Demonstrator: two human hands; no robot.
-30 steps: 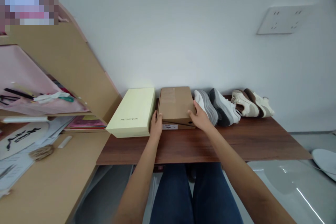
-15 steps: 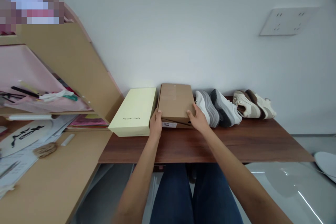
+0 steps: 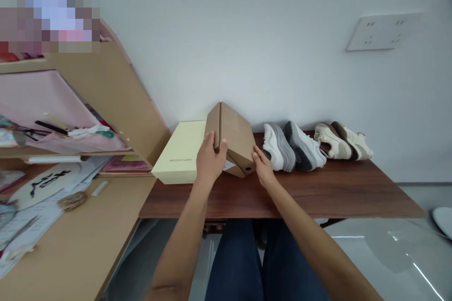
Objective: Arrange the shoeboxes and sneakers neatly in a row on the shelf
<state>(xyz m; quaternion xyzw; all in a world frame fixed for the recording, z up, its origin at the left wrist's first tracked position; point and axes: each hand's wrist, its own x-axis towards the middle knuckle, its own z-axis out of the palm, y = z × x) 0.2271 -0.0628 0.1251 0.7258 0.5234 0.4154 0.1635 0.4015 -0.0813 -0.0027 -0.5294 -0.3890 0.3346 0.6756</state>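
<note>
- Brown cardboard made up the shoe box (image 3: 233,138) at the centre of the frame; it was tipped up on its right lower edge, its left side raised off the dark wooden bench (image 3: 318,190).
- The left hand (image 3: 209,162) was closed on the box's raised left edge, thumb on the lid face and fingers wrapped round the side.
- The right hand (image 3: 262,167) lay flat and open against the box's lower right corner, fingertips touching the cardboard beside a small round hole; it steadied the box without clasping it.
- A pale yellow box (image 3: 178,157) with small dark lettering on its near side sat just left of the brown box, partly hidden behind the left hand.
- Right of centre, a pair of white-and-grey sneakers (image 3: 293,146) lay close to the tilted box; whether they touched it could not be told.
- Further right sat a pair of cream-and-brown shoes (image 3: 342,141), by the white wall.
- In the left half of the frame were a light wooden desk (image 3: 70,244) strewn with papers and a slanted shelf (image 3: 106,84).
- A white socket plate (image 3: 383,32) was fixed to the wall in the upper right.
</note>
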